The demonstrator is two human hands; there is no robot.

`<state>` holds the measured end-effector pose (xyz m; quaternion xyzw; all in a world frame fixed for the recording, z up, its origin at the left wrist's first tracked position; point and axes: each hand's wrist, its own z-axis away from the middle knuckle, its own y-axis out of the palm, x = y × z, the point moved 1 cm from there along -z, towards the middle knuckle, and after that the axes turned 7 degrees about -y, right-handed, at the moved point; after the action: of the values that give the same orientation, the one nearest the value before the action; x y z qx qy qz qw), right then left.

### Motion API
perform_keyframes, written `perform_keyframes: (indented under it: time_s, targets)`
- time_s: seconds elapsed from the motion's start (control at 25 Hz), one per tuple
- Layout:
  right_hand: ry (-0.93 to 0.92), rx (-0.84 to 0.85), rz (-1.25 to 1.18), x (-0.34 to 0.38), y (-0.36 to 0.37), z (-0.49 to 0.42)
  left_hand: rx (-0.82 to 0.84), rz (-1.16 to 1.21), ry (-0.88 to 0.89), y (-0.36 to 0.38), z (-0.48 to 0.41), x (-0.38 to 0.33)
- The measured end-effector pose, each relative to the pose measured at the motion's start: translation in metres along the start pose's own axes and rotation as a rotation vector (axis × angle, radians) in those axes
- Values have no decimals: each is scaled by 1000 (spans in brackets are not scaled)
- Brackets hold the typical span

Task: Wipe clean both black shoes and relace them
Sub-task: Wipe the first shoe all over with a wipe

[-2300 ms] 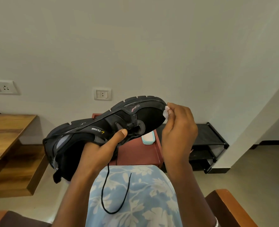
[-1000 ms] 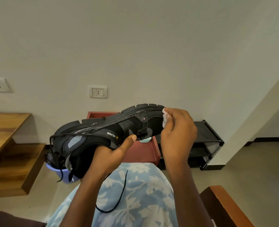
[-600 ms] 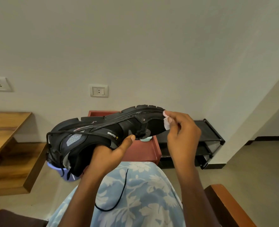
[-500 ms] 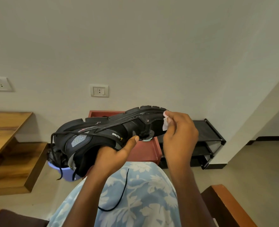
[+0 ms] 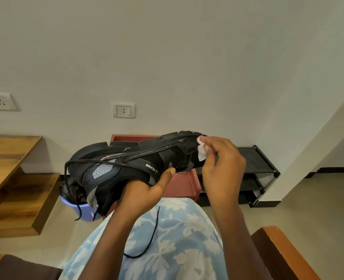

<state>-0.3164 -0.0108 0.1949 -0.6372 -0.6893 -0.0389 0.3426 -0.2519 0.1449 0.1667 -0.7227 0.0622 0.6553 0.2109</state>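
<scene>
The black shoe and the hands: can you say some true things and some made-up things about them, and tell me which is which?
1. The black shoe is held with its sole facing up. True.
2. The right hand holds a brush. False: it pinches a white wipe against one end of the shoe.
3. A loose black lace lies on the flowery blue lap. True.
4. The shoe stands on the floor. False: the left hand grips it up in the air.
</scene>
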Motion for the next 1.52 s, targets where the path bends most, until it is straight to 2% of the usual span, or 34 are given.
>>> perform_keyframes:
  time_s: [0.08,0.24,0.32,0.48,0.6,0.76,0.84,0.92,1.08,1.32,1.44,1.52]
  targets:
    - [-54,1,16,12,2,5,2,-6,-4,2,-1,1]
    - [-221,117,-69,38,9,27,-46,-140,99,3,-1,2]
    - [-198,125,-80,25,8,20,-50,-135,73,3,0,2]
    - [-24,81,-21,-3,-1,-1,-18,-141,28,2,2,2]
    - [-96,124,27,13,2,1,-29,-208,56,2,2,1]
    - [-220,175,-44,40,9,16,1,-341,49,4,11,-8]
    - [-249,159,-78,36,7,15,-30,-356,145,4,14,-11]
    - [-213,111,-59,23,0,10,-89,-324,177,2,13,-12]
    - [-22,53,-15,1,-8,1,-32,-296,130,2,11,-8]
    - [-145,84,-128,34,0,8,-30,-391,132,5,12,-8]
    - [-191,116,-87,24,-2,6,-29,-400,126,6,12,-6]
    - [-152,130,-38,7,-6,3,-41,-350,130,7,11,-5]
